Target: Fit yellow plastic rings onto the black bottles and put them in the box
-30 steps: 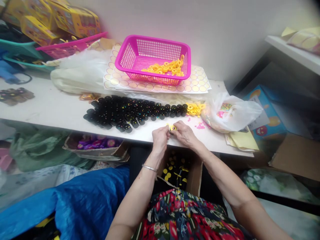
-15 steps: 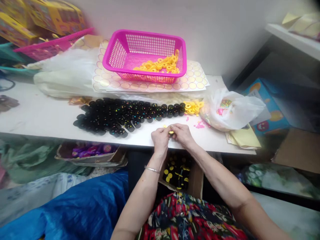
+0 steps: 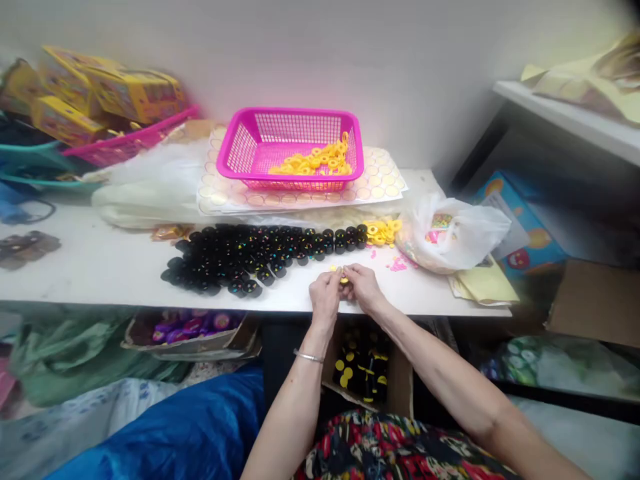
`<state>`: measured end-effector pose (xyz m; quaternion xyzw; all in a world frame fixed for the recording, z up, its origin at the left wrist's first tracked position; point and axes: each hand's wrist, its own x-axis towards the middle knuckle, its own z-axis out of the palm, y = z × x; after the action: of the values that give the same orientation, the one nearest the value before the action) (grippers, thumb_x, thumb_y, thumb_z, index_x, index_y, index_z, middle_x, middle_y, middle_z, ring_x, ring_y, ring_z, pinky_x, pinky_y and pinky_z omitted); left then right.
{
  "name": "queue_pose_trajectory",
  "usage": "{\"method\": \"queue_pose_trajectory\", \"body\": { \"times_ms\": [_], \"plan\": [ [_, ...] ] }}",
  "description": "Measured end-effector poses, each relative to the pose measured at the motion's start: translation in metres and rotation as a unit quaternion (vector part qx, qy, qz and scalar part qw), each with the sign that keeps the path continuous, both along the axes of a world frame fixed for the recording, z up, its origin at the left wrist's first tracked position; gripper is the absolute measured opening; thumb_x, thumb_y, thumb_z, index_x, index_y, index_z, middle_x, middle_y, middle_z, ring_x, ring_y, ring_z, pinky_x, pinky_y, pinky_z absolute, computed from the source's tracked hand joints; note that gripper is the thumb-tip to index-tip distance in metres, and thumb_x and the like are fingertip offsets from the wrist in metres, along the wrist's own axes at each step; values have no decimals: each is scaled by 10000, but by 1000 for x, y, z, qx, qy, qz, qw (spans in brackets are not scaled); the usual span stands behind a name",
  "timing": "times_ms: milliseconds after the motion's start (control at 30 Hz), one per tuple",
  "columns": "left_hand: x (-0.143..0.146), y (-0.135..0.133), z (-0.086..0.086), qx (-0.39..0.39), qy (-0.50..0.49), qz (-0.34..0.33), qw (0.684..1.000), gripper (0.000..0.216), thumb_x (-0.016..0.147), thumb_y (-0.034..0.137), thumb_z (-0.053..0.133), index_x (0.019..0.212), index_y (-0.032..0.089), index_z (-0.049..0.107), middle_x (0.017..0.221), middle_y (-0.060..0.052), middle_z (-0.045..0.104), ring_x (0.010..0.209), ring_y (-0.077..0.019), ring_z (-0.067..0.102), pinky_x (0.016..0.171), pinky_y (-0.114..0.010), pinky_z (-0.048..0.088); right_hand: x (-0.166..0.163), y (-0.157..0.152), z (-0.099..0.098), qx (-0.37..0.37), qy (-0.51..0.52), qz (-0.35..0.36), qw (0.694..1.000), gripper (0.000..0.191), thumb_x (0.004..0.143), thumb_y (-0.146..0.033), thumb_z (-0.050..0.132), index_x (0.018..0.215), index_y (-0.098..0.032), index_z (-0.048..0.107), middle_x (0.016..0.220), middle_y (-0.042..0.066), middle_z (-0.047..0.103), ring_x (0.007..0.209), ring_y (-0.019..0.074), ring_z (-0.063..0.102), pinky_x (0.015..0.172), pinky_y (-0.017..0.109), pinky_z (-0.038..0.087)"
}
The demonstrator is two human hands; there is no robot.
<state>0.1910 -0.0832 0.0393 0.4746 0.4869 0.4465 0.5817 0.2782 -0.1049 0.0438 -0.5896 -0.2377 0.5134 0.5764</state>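
My left hand (image 3: 325, 294) and my right hand (image 3: 365, 287) meet above the front edge of the white table. Between their fingertips is a small yellow-and-black round piece (image 3: 345, 281), partly covered by the fingers. Both hands are closed on it. To their left spreads a mass of small black round pieces (image 3: 235, 253) with coloured specks in them. Beyond my hands lies a heap of yellow rings (image 3: 383, 231). Tiny pink bits (image 3: 399, 264) are scattered on the table to the right.
A pink basket (image 3: 290, 179) holding yellow-orange rings stands on sheets of round stickers (image 3: 385, 175). At right sits a white plastic bag (image 3: 470, 233). Below the table edge, a cardboard box (image 3: 400, 383) contains black and yellow pieces. A shelf (image 3: 565, 107) juts out at upper right.
The view has tilted upward, so the table appears lower in the picture. My hands stay together on the small piece, with only a slight shift of the fingers.
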Motion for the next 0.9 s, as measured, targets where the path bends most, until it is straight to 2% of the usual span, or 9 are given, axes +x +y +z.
{"method": "queue_pose_trajectory", "body": {
  "times_ms": [67,133,233,400,467,567,667,767,900],
  "plan": [
    [-5,-4,0,54,-15,-58,997,278,619,350,706,755,110,675,731,-9,575,600,-71,494,555,-190,406,-1,-6,3,19,23,-14,999,236,677,-391,578,678,-174,484,441,-61,487,315,62,413,297,167,293],
    [-8,-9,0,78,-37,-99,991,345,531,277,768,832,131,681,830,-11,570,669,-81,507,608,-196,421,-2,-16,6,35,48,-23,998,235,652,-363,612,690,-181,468,506,-63,503,353,59,432,320,175,332],
    [-11,-19,3,108,-37,-123,986,370,474,223,800,819,150,689,834,-10,566,767,-121,527,706,-239,437,2,-33,10,19,68,-2,997,264,671,-393,625,742,-193,467,595,-48,537,414,79,487,360,205,401],
    [-17,-31,10,180,26,-193,964,350,505,229,806,841,197,713,857,-38,603,925,-187,498,887,-342,394,19,-44,12,-37,-12,8,999,422,720,-581,563,655,-176,465,483,-36,459,351,69,393,294,193,279],
    [-20,-34,12,191,26,-224,955,371,512,240,807,869,206,713,898,-49,595,962,-199,489,919,-363,379,29,-44,15,-57,10,79,995,495,693,-640,558,622,-157,482,483,-21,463,374,66,400,310,187,269],
    [-25,-37,15,205,44,-257,943,344,530,263,801,857,204,709,943,-57,565,1003,-207,469,942,-372,367,44,-47,21,-56,84,212,972,550,632,-671,596,664,-125,536,538,-8,508,441,72,454,376,190,350],
    [-27,-41,17,219,84,-301,924,312,595,265,764,894,209,695,970,-57,564,1067,-211,428,974,-372,342,58,-52,23,-41,106,312,943,423,560,-451,763,723,-115,564,599,-19,550,510,74,505,470,195,420],
    [-24,-47,20,249,118,-352,895,223,662,258,713,878,208,685,890,-44,599,1079,-212,405,996,-380,314,68,-56,19,-38,107,389,914,333,533,-219,782,776,-110,582,649,-26,579,536,66,520,514,192,429],
    [-17,-51,20,302,143,-377,864,180,654,283,717,802,189,677,829,-39,618,1020,-218,433,981,-395,315,74,-58,17,-29,110,438,892,412,507,-149,760,886,-106,602,774,7,634,615,85,558,581,213,452]
  ]
}}
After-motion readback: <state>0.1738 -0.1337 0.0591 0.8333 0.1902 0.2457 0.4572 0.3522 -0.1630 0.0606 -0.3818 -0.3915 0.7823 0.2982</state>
